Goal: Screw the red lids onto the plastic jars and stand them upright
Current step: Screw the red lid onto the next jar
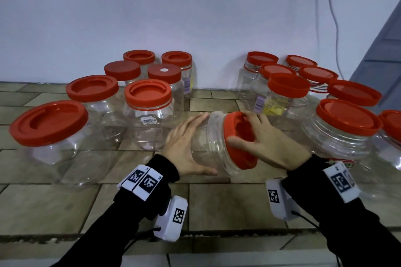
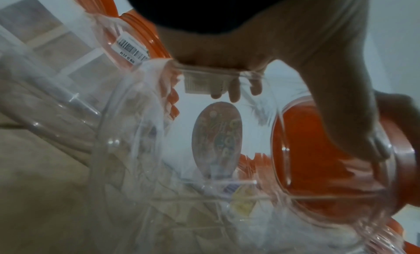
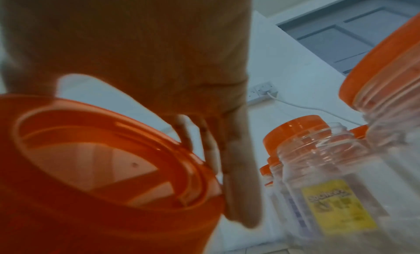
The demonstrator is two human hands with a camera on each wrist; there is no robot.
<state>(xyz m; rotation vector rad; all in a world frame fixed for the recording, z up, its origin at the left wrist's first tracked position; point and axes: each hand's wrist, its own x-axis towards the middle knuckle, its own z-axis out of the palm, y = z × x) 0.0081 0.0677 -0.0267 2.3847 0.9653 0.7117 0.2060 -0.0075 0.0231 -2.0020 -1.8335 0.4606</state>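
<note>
A clear jar [image 1: 208,147] is held on its side just above the tiled floor [image 1: 227,201], long axis running left-right, mouth toward the right. The body is cradled by the left hand [image 1: 184,147], fingers spread. The red lid [image 1: 240,138] is gripped around its rim by the right hand [image 1: 273,143], so the twisting is probably done there. Lidded jars are crowded on both sides; open room is only toward the person.

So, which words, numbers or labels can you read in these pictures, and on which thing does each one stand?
"RM 0 60": barcode sticker on a clear jar, left wrist view.
Yellow label on a jar, right wrist view: print blurred, unreadable.
Purple labels on jars: too small.
Oval sticker: coloured print, unreadable.
Wrist tags: square code patterns; small marks beside them unreadable.
</note>
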